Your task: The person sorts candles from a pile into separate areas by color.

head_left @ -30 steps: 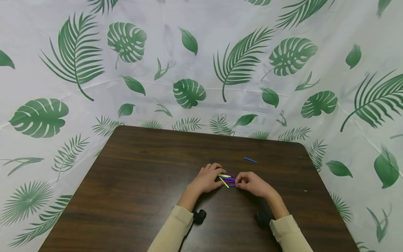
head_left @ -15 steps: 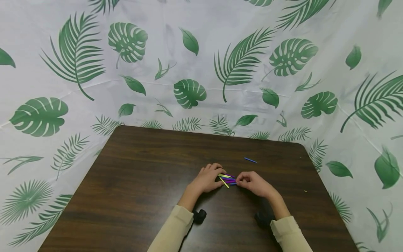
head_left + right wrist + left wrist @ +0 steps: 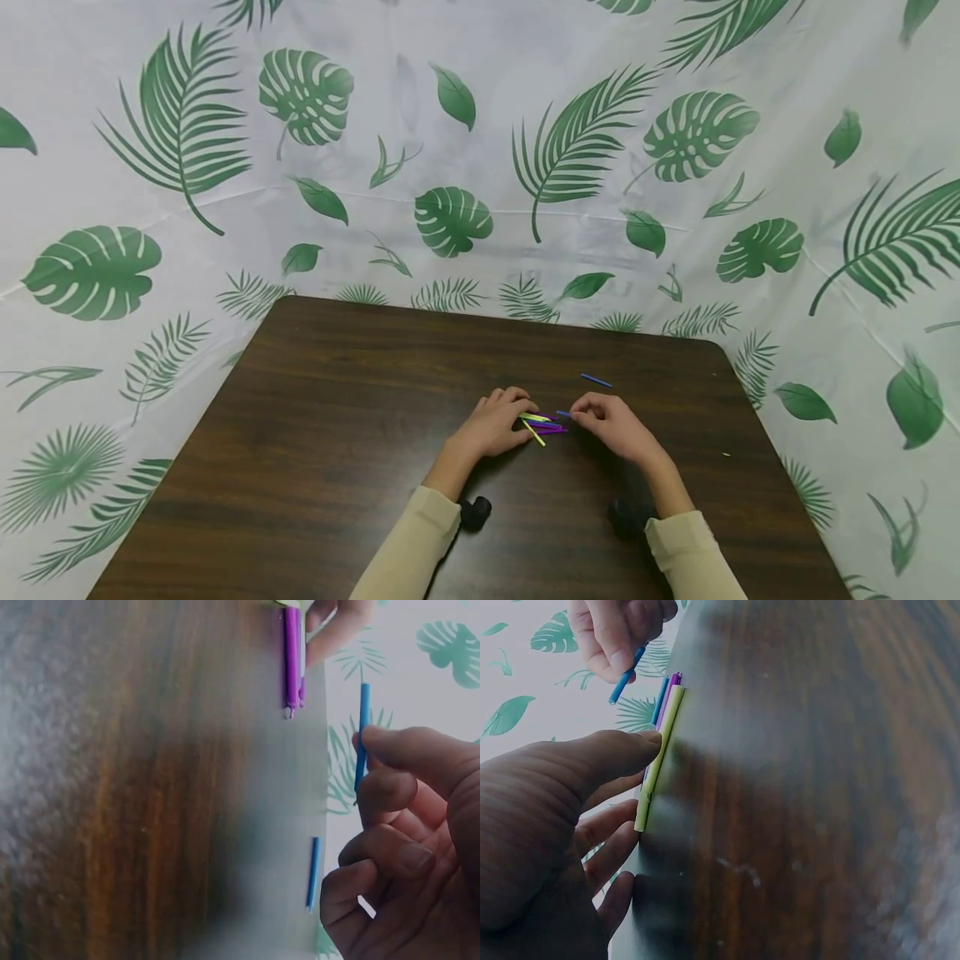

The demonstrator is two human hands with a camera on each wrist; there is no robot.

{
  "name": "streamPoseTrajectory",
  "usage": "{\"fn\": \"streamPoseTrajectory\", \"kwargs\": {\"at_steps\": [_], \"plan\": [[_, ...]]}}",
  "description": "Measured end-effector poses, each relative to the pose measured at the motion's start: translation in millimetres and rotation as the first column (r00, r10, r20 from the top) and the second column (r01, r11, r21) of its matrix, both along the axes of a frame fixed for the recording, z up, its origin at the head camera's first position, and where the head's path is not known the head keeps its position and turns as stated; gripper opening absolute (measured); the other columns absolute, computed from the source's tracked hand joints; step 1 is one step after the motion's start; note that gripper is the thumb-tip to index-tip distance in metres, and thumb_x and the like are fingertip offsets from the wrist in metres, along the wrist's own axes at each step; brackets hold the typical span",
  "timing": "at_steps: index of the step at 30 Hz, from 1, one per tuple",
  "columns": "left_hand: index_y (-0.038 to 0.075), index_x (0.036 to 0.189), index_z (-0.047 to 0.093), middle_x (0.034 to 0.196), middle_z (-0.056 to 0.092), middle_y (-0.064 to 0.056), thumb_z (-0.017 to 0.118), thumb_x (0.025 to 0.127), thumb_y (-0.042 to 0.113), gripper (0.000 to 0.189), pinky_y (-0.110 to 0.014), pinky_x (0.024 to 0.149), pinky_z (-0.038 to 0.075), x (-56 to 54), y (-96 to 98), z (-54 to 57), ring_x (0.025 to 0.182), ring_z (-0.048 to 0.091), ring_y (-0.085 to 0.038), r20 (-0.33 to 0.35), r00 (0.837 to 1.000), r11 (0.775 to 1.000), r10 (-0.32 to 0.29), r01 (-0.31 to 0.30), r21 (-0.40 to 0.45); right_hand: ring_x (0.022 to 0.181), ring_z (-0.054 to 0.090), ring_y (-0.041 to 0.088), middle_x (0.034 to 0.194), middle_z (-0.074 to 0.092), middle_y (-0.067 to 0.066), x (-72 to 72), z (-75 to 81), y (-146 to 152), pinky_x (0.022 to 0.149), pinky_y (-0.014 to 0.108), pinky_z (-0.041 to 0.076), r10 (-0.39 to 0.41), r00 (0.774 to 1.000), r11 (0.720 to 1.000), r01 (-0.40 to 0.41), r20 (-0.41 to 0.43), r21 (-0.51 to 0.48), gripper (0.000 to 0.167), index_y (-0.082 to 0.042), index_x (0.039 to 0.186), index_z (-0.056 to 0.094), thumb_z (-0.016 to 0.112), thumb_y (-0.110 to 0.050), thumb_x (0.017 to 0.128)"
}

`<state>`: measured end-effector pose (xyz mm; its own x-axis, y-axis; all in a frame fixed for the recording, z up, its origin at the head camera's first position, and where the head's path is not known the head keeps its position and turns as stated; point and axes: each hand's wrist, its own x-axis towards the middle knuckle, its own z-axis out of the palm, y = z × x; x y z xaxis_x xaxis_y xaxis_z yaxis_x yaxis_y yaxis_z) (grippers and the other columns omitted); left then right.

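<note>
A big white cloth [image 3: 360,100] with green leaves on it hangs at the far side and goes round to the left and right. In front of it is a brown wood table [image 3: 315,433] with round far corners and dark streaks.

Two arms come in from the near side. The left sleeve [image 3: 408,542] and the right sleeve [image 3: 693,554] are both a pale cream colour.

The left hand [image 3: 491,427] rests at the middle of the table. Its thumb and fingers are a little bent, with a gap between them, and they hold the left end of a small pile of sticks [image 3: 538,424]. The right hand [image 3: 615,425] is just to the right of the pile. Its thumb and pointing finger pinch tight on one blue stick [image 3: 364,716], up off the table, and its other fingers are curled in.

A black gadget [image 3: 476,514] sits by each wrist.

The pile has yellow, purple and blue in it. One yellow stick [image 3: 660,759] slants near and right, with the left thumb on it. The purple sticks [image 3: 292,660] poke out to the right. Another blue stick [image 3: 596,380] lies alone, farther back than the right hand. A tiny yellow bit [image 3: 726,454] is well off to the right.
</note>
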<state>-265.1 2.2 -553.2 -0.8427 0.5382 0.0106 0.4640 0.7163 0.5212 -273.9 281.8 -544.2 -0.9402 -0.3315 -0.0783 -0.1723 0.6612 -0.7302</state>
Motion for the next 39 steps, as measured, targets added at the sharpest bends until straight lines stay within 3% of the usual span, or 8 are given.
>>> {"fn": "streamPoseTrajectory", "kwargs": {"at_steps": [15,26,39], "plan": [[0.027,0.146,0.066,0.160,0.052,0.000,0.071,0.106,0.038,0.042,-0.047,0.115,0.042,-1.6,0.8,-1.5,0.146,0.047,-0.027,-0.029,1.000,0.999,-0.009,0.008,-0.039,0.065,0.051,0.017,0.078,0.059,0.005,-19.3,7.6,14,0.060,0.032,0.044,-0.145,0.986,0.989,0.144,-0.087,-0.017,0.024,0.000,0.116,0.072,0.067,-0.023,0.109],[0.026,0.147,0.065,0.160,0.051,-0.001,0.072,0.105,0.036,0.043,-0.047,0.115,0.042,0.6,-0.2,2.1,0.147,0.046,-0.028,-0.002,1.000,1.000,-0.005,0.005,-0.027,0.062,0.050,0.018,0.075,0.058,0.004,-34.8,5.6,22,0.058,0.032,0.044,-0.256,0.958,0.965,0.262,-0.132,0.028,0.017,-0.001,0.112,0.072,0.067,-0.017,0.107],[0.027,0.148,0.064,0.161,0.050,0.000,0.070,0.106,0.038,0.045,-0.047,0.115,0.041,-1.2,0.0,-0.7,0.147,0.046,-0.027,-0.001,1.000,1.000,-0.010,0.010,-0.026,0.075,0.056,0.024,0.086,0.063,0.009,-42.7,-0.5,24,0.067,0.035,0.046,-0.315,0.946,0.940,0.322,-0.079,0.110,0.019,-0.003,0.114,0.071,0.065,-0.020,0.108]]}}
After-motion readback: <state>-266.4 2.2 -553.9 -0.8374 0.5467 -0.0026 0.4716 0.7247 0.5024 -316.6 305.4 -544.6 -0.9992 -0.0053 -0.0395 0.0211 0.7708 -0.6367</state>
